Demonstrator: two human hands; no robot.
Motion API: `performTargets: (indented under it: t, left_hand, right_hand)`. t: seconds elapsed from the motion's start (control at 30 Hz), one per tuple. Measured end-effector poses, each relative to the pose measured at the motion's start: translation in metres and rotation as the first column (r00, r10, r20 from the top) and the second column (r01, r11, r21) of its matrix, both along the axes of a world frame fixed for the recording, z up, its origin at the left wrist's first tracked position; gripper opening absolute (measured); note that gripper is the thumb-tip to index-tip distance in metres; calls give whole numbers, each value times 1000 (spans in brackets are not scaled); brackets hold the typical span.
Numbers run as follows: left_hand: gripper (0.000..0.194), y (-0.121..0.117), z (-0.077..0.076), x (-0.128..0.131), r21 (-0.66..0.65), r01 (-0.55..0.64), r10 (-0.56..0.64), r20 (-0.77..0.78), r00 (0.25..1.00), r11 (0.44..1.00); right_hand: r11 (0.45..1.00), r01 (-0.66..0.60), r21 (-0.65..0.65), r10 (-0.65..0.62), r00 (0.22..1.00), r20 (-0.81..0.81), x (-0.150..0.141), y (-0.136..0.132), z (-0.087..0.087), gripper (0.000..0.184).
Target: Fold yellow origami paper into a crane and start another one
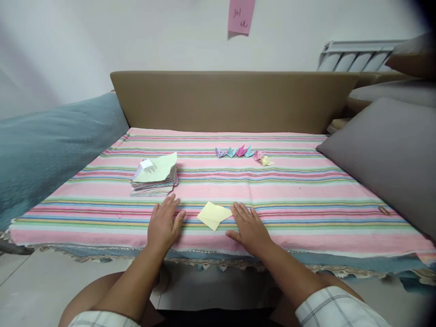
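A pale yellow folded paper [213,214] lies flat on the striped cloth [289,188], between my two hands. My left hand [164,221] rests open on the cloth to the left of it, fingers apart, holding nothing. On the other side my right hand [250,227] lies flat and open, its fingertips close to the paper's right corner; whether they touch it I cannot tell. Just beyond my left hand stands a stack of coloured paper sheets [155,181], a light green sheet on top, with a small white object [147,165] on that sheet.
Several folded paper figures [241,151] in purple, blue, pink and yellow form a row farther back. Behind them rises a brown backrest [221,102]. A grey cushion [388,150] borders the right, a blue-covered armrest [64,145] the left. A small brown object [384,210] lies near the cushion.
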State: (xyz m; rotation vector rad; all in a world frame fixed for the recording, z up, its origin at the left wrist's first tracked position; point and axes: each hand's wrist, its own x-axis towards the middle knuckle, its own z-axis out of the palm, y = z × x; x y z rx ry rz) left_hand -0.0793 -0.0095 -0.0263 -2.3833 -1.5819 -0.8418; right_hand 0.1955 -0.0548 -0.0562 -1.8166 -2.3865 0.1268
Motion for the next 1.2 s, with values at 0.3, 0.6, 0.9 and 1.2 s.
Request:
performTargets:
  t: [0.3,0.6,0.9,1.2]
  left_hand:
    - [76,-24,-8,93,-88,399,-405,-320,856,913]
    - [83,-19,-27,88,-213,328,-382,-315,869,920]
    - [69,-22,-29,89,-200,357,-397,-216,892,912]
    - [69,-23,-31,90,-156,367,-393,-197,898,917]
  right_hand:
    - [996,14,93,-14,1000,-4,-2,0,-8,74]
    - [996,-11,88,17,997,-70,3,-1,1,76]
    - [928,-271,254,315,937,-151,-20,2,1,70]
    - [988,-54,142,57,998,-17,-3,3,-6,72]
